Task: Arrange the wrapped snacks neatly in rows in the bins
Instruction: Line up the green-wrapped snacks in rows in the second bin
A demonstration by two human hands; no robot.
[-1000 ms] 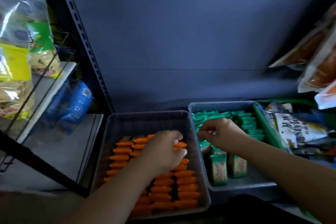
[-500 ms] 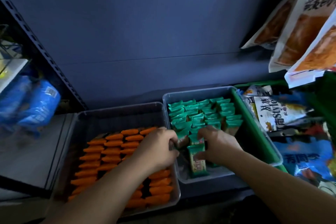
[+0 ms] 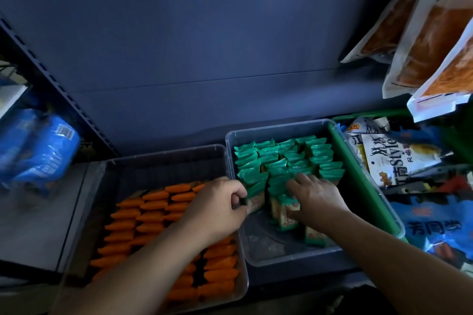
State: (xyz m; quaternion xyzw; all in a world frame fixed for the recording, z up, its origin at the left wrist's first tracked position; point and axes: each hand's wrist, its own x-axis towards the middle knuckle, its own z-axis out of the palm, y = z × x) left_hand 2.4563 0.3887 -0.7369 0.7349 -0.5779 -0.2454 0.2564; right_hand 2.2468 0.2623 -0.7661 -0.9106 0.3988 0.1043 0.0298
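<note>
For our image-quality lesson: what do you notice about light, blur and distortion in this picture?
Head view: dim and shadowy, though orange snacks and green snacks are distinct; blue packets at left are blurred; the shelf upright slants, likely wide-angle stretch.

The shelf [image 3: 38,225] carries three bins in a row along its front edge. The left clear bin [image 3: 163,154] sits at the middle, the right clear bin [image 3: 279,128] touches its right wall and stands slightly further back, and a green bin [image 3: 358,186] presses against that one's right side. Blue packets [image 3: 38,151] lie at the back left.
</note>
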